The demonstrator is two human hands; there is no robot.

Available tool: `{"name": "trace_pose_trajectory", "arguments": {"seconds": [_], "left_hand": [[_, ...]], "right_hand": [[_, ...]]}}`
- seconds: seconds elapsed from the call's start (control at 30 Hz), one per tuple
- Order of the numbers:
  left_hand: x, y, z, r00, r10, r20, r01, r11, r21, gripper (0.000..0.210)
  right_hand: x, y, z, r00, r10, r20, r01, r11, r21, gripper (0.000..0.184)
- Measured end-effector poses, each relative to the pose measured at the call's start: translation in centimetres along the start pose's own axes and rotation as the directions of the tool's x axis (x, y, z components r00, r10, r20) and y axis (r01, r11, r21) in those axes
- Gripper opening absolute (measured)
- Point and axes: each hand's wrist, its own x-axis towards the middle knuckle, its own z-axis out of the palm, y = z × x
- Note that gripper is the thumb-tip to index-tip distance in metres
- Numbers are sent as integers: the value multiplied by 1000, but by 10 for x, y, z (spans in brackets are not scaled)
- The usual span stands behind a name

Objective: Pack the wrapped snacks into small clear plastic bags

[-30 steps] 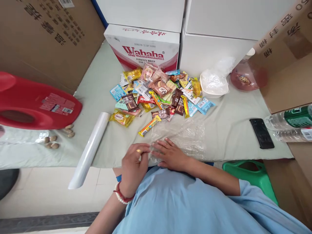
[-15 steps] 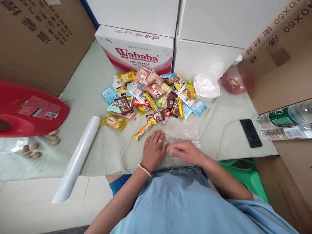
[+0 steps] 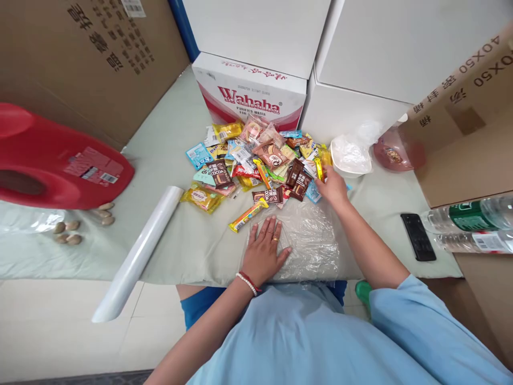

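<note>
My left hand (image 3: 264,251) lies flat, fingers spread, on the left part of a clear plastic sheet (image 3: 312,240) at the table's front edge. At the right end of a heap of wrapped snacks (image 3: 272,155), my right hand (image 3: 334,187) pinches a slim yellow-wrapped snack bar (image 3: 319,168), fingers partly hiding it. Beside that hand lie brown cocoa packets (image 3: 300,184) and a blue packet (image 3: 313,192) partly covered by the fingers. Another yellow snack bar (image 3: 248,215) rests just beyond my left fingertips.
A long plastic roll (image 3: 138,254) overhangs the front edge on the left, near a red jug (image 3: 60,160) and several nuts (image 3: 68,232). On the right are a white bowl (image 3: 352,155), a phone (image 3: 418,236) and bottles (image 3: 473,214). A Wahaha carton (image 3: 250,93) stands behind.
My right hand has moved from above the plastic sheet forward and right to the heap, taking hold of a yellow snack bar. The left hand stays on the sheet, fingers more spread.
</note>
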Motion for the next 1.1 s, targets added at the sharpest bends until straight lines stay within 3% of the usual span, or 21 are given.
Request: {"name": "trace_pose_trajectory", "arguments": {"seconds": [0.1,0.17,0.23,0.3,0.4,0.6,0.8,1.1], "left_hand": [[0,-1,0,1000,1,-6,-1,1000,-3,74],[0,-1,0,1000,5,-16,-6,1000,-8,74],[0,-1,0,1000,6,-26,-7,1000,-14,74],[0,-1,1,1000,5,-28,-5,1000,-17,73],[0,-1,2,1000,6,-24,-6,1000,-11,73],[-1,-2,4,1000,6,-26,-6,1000,24,74],[-1,-3,4,999,14,-46,-13,1000,21,74],[-1,-4,4,999,2,-48,-4,1000,-29,73]], "right_hand": [[6,-4,-7,999,-11,-53,8,998,-58,60],[1,-16,-3,999,-29,41,32,996,-81,55],[-7,-30,7,987,-24,158,40,994,-98,64],[-14,-40,18,980,-3,200,25,994,-110,72],[-20,-43,28,985,29,171,-19,998,-61,63],[-11,-29,29,985,141,103,-163,957,242,49],[19,-35,38,991,133,-3,-123,922,366,17],[33,-14,43,983,177,-59,-137,899,417,26]]}}
